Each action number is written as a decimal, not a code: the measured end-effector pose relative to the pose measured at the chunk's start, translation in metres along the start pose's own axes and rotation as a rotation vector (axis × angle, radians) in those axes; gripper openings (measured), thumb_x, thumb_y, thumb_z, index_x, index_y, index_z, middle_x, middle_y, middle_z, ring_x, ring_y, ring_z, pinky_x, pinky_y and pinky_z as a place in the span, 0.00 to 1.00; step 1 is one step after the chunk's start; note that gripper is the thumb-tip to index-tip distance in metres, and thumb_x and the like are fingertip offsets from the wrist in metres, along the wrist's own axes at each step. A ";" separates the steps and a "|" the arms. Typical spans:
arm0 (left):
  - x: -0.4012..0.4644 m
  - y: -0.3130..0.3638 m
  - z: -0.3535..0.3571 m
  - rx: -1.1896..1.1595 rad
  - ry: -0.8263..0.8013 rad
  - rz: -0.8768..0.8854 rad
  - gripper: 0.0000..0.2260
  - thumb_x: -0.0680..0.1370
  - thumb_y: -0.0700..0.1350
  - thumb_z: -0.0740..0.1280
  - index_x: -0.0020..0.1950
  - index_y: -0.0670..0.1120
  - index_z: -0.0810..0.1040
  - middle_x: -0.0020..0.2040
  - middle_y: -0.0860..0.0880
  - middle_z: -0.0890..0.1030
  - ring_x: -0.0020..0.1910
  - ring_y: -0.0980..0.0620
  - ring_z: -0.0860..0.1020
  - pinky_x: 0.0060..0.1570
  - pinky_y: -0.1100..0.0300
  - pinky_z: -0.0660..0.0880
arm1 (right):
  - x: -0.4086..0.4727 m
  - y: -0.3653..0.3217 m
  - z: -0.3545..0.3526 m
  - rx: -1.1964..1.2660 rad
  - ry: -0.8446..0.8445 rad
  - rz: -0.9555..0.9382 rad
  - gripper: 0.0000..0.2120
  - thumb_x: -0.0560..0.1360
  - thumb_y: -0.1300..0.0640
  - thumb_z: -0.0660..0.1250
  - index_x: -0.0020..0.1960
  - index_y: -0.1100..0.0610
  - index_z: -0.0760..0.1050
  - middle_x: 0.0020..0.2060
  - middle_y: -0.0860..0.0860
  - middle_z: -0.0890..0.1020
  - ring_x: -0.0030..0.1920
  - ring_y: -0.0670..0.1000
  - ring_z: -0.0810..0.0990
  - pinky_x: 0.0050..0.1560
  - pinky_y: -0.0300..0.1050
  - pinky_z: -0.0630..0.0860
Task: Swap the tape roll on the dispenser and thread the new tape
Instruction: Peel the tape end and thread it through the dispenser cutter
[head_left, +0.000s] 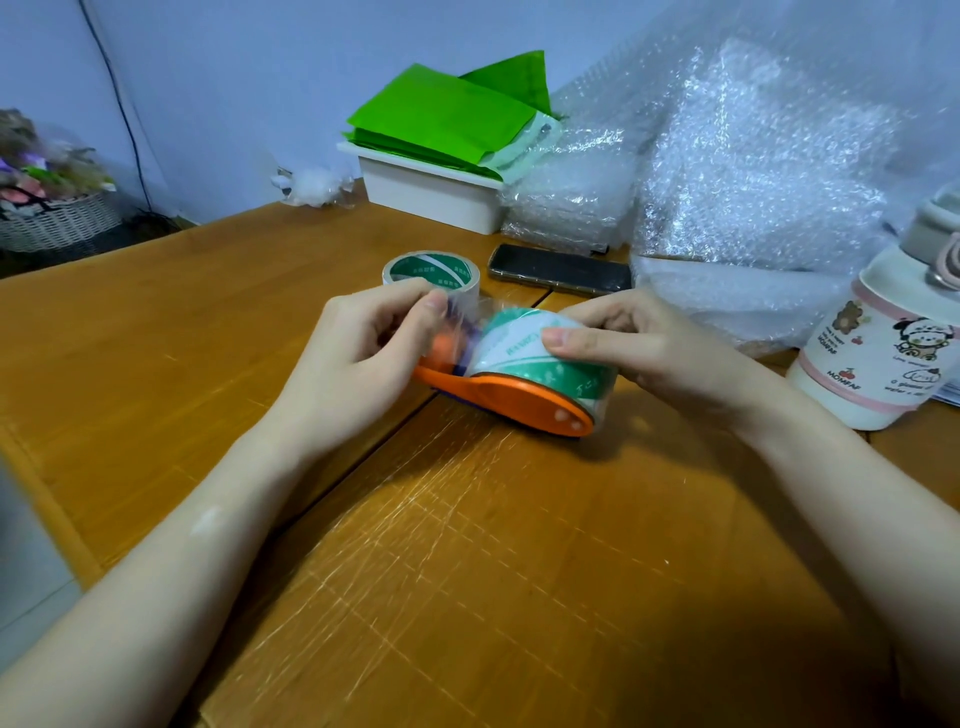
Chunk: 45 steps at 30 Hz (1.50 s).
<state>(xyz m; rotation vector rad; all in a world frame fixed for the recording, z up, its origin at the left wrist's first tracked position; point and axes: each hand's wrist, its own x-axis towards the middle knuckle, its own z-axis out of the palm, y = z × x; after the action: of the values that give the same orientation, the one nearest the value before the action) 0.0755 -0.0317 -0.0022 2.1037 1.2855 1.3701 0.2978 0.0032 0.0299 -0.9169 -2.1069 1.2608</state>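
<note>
An orange tape dispenser (524, 401) lies on its side on the wooden table (218, 332), with a clear tape roll (540, 358) with a green-and-white core mounted in it. My right hand (623, 343) grips that roll from the right, thumb across its top. My left hand (363, 353) pinches the loose clear tape end (467, 317) at the dispenser's front, where the orange and purple parts are partly hidden by my fingers. A second tape roll (431, 275) with the same green core stands on the table just behind my left hand.
A dark phone (561, 270) lies behind the dispenser. A white box (431, 197) topped with green sheets stands further back. Bubble wrap (753, 182) piles at the right rear. A white decorated bottle (883, 348) stands at the right. A basket (57, 218) sits far left.
</note>
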 end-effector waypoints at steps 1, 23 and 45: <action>0.000 0.000 0.000 -0.009 -0.007 -0.008 0.17 0.80 0.52 0.55 0.44 0.43 0.78 0.36 0.46 0.78 0.35 0.51 0.74 0.33 0.57 0.69 | 0.001 0.000 0.001 -0.015 0.009 -0.004 0.15 0.71 0.52 0.64 0.47 0.63 0.81 0.44 0.63 0.84 0.41 0.52 0.80 0.40 0.38 0.73; 0.001 0.005 -0.003 -0.198 -0.031 -0.050 0.17 0.81 0.44 0.56 0.32 0.42 0.68 0.28 0.55 0.70 0.29 0.59 0.67 0.30 0.69 0.64 | -0.001 -0.002 -0.008 -0.216 0.148 -0.016 0.20 0.64 0.40 0.70 0.37 0.58 0.83 0.29 0.52 0.84 0.27 0.43 0.77 0.27 0.30 0.67; 0.002 -0.009 -0.009 0.456 0.133 0.145 0.15 0.81 0.55 0.56 0.44 0.50 0.77 0.38 0.54 0.73 0.34 0.54 0.71 0.30 0.58 0.68 | -0.002 -0.004 -0.016 -0.189 0.026 0.051 0.17 0.68 0.49 0.64 0.43 0.62 0.82 0.37 0.55 0.83 0.37 0.47 0.78 0.36 0.38 0.68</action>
<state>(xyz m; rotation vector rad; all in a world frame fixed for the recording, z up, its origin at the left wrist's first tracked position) 0.0634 -0.0274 -0.0025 2.4773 1.6578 1.3976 0.3089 0.0092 0.0404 -1.0678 -2.2230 1.0807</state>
